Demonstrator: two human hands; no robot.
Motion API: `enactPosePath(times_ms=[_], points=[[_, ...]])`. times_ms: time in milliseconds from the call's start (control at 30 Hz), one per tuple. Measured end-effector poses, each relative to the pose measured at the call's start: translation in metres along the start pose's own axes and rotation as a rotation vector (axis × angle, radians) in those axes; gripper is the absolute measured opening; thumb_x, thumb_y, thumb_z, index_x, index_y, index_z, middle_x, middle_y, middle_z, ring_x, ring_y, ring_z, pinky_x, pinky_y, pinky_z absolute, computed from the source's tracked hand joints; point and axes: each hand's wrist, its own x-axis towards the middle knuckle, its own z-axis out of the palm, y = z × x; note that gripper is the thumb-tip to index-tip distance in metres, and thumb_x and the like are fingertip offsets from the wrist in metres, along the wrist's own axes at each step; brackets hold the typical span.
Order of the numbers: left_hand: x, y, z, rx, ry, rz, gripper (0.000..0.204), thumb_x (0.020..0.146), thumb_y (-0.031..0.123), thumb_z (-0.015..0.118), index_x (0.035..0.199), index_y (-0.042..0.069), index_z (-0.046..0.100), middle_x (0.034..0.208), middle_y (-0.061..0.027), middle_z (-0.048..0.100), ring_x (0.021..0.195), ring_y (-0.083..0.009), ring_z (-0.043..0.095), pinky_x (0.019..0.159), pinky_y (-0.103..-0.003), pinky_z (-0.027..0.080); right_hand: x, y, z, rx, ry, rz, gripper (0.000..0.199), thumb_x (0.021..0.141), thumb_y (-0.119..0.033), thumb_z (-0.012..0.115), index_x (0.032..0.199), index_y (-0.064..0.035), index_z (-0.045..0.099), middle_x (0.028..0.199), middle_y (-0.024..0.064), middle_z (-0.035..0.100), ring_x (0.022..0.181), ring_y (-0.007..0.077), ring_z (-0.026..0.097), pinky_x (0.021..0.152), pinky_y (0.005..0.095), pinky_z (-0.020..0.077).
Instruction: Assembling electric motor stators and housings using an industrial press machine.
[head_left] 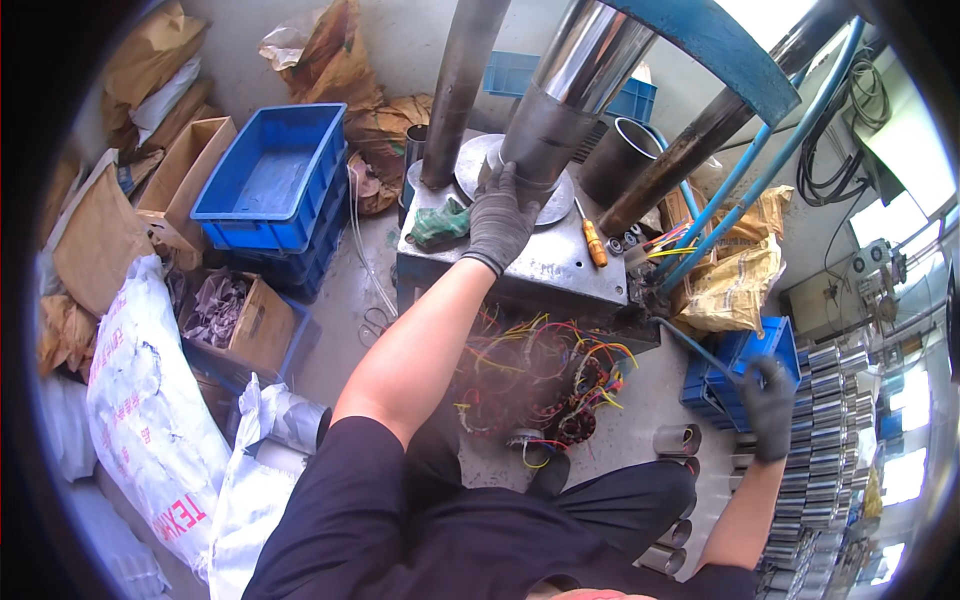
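Observation:
My left hand (pixel 500 220), in a grey glove, reaches to the press. Its outstretched fingers lie against the lower side of a dark metal sleeve (pixel 545 135), which stands upright on a round plate (pixel 560 200) beneath the shiny press ram (pixel 590 60). Low on the right, my right hand (pixel 770 408), in a dark glove, is closed at the end of a thin bluish lever (pixel 695 347) coming from the press base. A green cloth (pixel 440 222) lies left of my left hand. To its right is a screwdriver with an orange handle (pixel 594 243).
Wound motor stators (pixel 540 385) with coloured wires lie on the floor before the press table (pixel 540 270). Blue crates (pixel 270 180) and white sacks (pixel 150 400) line the left. A blue crate (pixel 755 350) and stacked metal cylinders (pixel 820 440) stand at right. Another sleeve (pixel 620 160) stands behind.

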Motion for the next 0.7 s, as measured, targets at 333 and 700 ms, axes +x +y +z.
enactPosePath(times_ms=[333, 700], points=[[-0.002, -0.003, -0.002, 0.012, -0.062, -0.035, 0.086, 0.089, 0.030, 0.076, 0.160, 0.004, 0.034, 0.159, -0.0210, 0.044, 0.141, -0.0440, 0.047, 0.118, -0.053, 0.040, 0.088, 0.017, -0.003, 0.074, 0.294, -0.055, 0.033, 0.096, -0.010, 0.069, 0.129, -0.0051, 0.071, 0.102, 0.0084, 0.072, 0.088, 0.0150, 0.067, 0.075, 0.0335, 0.0540], [-0.002, -0.004, 0.002, 0.075, -0.009, 0.018, 0.084, 0.089, 0.030, 0.076, 0.159, 0.004, 0.036, 0.157, -0.0237, 0.045, 0.140, -0.0455, 0.048, 0.116, -0.054, 0.042, -0.110, -0.032, 0.038, 0.238, -0.530, 0.154, 0.015, 0.086, -0.012, 0.073, 0.092, 0.0014, 0.073, 0.080, 0.0184, 0.070, 0.074, 0.0340, 0.071, 0.073, 0.0420, 0.0559]])
